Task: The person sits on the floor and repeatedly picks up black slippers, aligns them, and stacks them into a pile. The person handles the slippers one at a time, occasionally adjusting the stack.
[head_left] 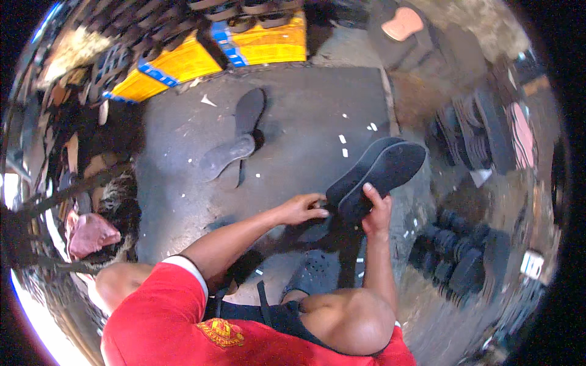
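In my right hand (377, 212) I grip two dark shoe soles (383, 174) at their narrow end, with my thumb across the upper one. They lie one over the other, slightly fanned, their broad ends pointing away to the right. My left hand (302, 209) is beside their near-left end, its fingers curled together; whatever may be between the fingertips is too small and dark to name. On the grey work surface ahead lie a black sole (249, 113) and a shiny grey sole (229, 157), which overlap.
Yellow boxes with blue bands (259, 43) stand at the back, with rows of dark footwear above. Stacked soles (470, 134) and a pile of dark sole pieces (455, 250) are on the right. White scraps (342, 139) dot the surface. A pink cloth (91, 235) is at left.
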Demonstrator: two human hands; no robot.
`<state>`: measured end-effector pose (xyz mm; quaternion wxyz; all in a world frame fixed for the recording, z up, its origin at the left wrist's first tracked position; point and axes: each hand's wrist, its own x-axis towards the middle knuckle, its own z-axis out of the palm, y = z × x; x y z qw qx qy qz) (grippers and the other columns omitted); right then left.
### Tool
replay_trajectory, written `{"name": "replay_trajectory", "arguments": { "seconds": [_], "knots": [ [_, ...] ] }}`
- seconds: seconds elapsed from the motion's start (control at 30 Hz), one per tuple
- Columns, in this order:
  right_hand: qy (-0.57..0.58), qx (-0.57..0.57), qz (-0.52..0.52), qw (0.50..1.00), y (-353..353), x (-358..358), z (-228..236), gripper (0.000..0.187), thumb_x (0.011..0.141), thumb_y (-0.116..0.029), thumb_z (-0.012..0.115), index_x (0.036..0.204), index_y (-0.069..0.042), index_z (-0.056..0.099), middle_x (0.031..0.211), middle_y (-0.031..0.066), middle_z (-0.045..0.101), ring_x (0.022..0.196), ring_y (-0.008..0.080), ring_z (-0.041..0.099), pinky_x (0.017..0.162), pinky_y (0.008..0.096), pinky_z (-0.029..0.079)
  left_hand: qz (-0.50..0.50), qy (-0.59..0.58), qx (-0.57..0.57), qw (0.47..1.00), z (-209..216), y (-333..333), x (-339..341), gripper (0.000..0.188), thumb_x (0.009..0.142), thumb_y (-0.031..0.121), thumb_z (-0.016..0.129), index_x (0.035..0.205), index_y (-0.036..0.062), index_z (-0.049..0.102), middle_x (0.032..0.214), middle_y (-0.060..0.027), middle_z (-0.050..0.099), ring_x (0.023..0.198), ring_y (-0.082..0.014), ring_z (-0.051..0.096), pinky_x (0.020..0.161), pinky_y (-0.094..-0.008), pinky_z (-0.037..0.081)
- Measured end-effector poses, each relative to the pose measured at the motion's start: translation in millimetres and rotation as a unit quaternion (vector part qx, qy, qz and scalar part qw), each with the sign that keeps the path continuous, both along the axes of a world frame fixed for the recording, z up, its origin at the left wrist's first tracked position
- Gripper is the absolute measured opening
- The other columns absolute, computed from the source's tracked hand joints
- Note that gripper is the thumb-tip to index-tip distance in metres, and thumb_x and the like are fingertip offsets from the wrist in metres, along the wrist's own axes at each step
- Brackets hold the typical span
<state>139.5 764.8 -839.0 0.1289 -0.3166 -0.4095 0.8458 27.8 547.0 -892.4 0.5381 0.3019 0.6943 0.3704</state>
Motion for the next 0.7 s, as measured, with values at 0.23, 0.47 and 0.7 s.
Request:
{"name": "replay_trajectory", "arguments": {
  "seconds": [0.23, 0.47, 0.7],
  "knots": [
    [-0.198, 0.526, 0.049, 0.825, 12.6, 25.1, 15.9, 0.054, 0.085, -0.018, 0.078, 0.128, 0.003, 0.054, 0.123, 0.0195, 0.065, 0.111, 0.0351, 0.065, 0.095, 0.0448, 0.053, 0.121, 0.373, -0.15, 0.908, 41.2, -50.0, -67.9, 0.075, 0.082, 0.038, 0.082, 0.144, 0.0088, 0.053, 0.144, -0.0199, 0.056, 0.131, -0.0396, 0.054, 0.107, -0.049, 0.045],
    [-0.209, 0.653, 0.238, 0.688, -32.6, 51.6, -47.0, 0.075, 0.075, -0.029, 0.085, 0.131, 0.004, 0.046, 0.116, 0.0231, 0.06, 0.109, 0.0447, 0.059, 0.092, 0.0537, 0.048, -0.252, 0.514, 0.113, 0.812, 80.6, 61.9, -65.7, 0.105, 0.063, 0.036, 0.093, 0.152, 0.0136, 0.043, 0.146, -0.0145, 0.053, 0.136, -0.0398, 0.047, 0.109, -0.05, 0.043],
    [-0.184, 0.641, 0.108, 0.737, -44.6, 91.8, -63.7, 0.077, 0.075, -0.038, 0.086, 0.13, 0.001, 0.047, 0.109, 0.0173, 0.061, 0.105, 0.0419, 0.059, 0.089, 0.0532, 0.044, -0.24, 0.509, 0.254, 0.787, 128.2, 81.1, 26.8, 0.065, 0.07, 0.018, 0.084, 0.128, 0.0039, 0.058, 0.114, -0.0133, 0.06, 0.118, -0.0367, 0.054, 0.118, -0.0548, 0.036]
  ]
}}
